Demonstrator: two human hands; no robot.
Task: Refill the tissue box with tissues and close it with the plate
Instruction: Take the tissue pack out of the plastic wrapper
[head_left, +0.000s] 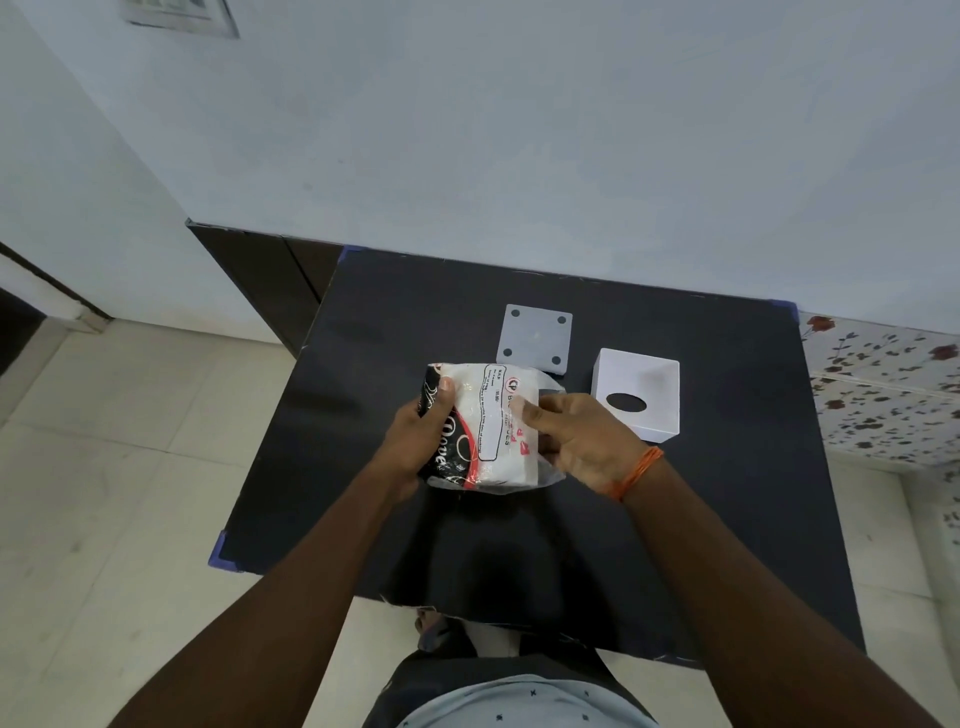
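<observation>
A plastic pack of tissues (488, 410), white with black and red print, is held above the middle of the black table (675, 519). My left hand (421, 441) grips its left side, thumb on top. My right hand (582, 441) holds the pack's right end, fingers on the wrapper. The white tissue box (644, 384) lies to the right with its open side up, the oval slot showing in its bottom. The grey square plate (535, 338), with a dark dot at each corner, lies flat behind the pack, to the left of the box.
The table stands against a pale wall. A flowered cloth surface (883, 384) adjoins it on the right. Pale floor tiles (104, 467) lie to the left, and a dark cabinet (260, 275) stands at the back left.
</observation>
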